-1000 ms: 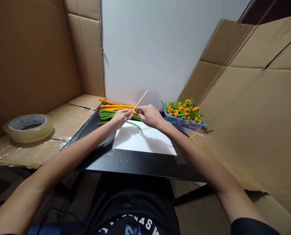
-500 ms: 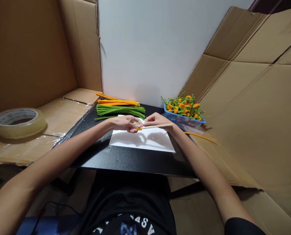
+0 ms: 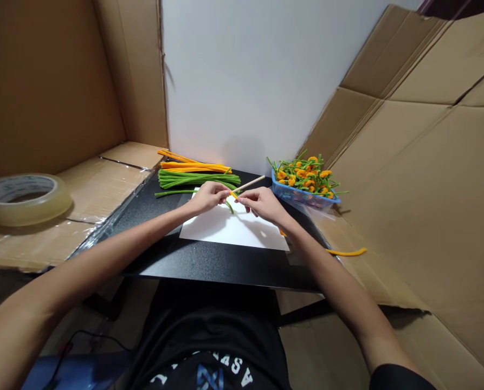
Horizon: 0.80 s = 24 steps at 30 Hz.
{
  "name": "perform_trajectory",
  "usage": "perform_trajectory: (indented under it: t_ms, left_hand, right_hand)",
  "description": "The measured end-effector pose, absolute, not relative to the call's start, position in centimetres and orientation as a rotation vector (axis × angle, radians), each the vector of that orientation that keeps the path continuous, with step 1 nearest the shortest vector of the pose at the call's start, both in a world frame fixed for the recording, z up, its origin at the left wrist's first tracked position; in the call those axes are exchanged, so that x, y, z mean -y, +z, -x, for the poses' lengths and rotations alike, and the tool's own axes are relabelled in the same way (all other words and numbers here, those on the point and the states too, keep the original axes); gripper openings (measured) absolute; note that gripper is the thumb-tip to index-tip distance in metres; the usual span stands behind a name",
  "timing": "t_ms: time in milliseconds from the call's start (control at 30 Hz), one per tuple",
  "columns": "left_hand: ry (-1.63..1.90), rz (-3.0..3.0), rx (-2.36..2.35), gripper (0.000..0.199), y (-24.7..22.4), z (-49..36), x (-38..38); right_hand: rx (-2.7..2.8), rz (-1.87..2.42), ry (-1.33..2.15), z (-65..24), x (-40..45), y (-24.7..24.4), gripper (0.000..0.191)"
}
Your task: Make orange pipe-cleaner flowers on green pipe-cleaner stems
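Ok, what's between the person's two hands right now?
In the head view, an orange pipe cleaner and a thin wooden stick lie between the left hand and right hand, with a green pipe cleaner below them.

Pretty decent indoor light, warm and even, brightest on the white wall (image 3: 242, 81) at upper center. Only a soft shadow under the right hand (image 3: 262, 205) on the white paper (image 3: 225, 230), slight glare on the tape roll (image 3: 24, 200), and wide-angle bending on the cardboard (image 3: 408, 216) at right. Looks sharp enough.
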<state>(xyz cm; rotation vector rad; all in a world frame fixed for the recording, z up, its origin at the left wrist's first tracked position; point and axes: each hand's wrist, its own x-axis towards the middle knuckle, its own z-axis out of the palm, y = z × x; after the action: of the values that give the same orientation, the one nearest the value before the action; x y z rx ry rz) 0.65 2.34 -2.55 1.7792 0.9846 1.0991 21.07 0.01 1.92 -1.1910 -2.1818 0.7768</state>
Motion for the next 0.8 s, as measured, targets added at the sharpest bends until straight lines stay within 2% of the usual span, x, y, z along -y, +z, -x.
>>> perform_trajectory:
  t_ms: [133, 300, 467, 633, 800]
  left_hand:
    - [1.105, -1.427, -0.673, 0.042, -2.6, -1.1, -2.1]
    - [0.697, -1.420, -0.530, 0.039, -1.9, -0.6, -1.4]
    - [0.522, -1.447, -0.508, 0.031, -1.2, 0.4, -1.3]
    - [0.367, -1.464, -0.410, 0.032, -1.2, 0.3, -0.8]
    - [0.485, -1.461, -0.388, 0.028, -1.8, -0.9, -0.2]
  right_hand:
    - [2.108, 1.212, 1.028, -22.3, -1.1, 0.6, 0.036]
    - [2.045, 1.159, 1.402, -23.8, -2.5, 0.9, 0.029]
    - [2.003, 1.106, 1.505, -24.6, -2.8, 2.2, 0.020]
    - [2.070, 1.020, 1.609, -24.2, -2.4, 3.0, 0.027]
    - [2.005, 0.996, 1.561, -23.5, -1.3, 2.7, 0.035]
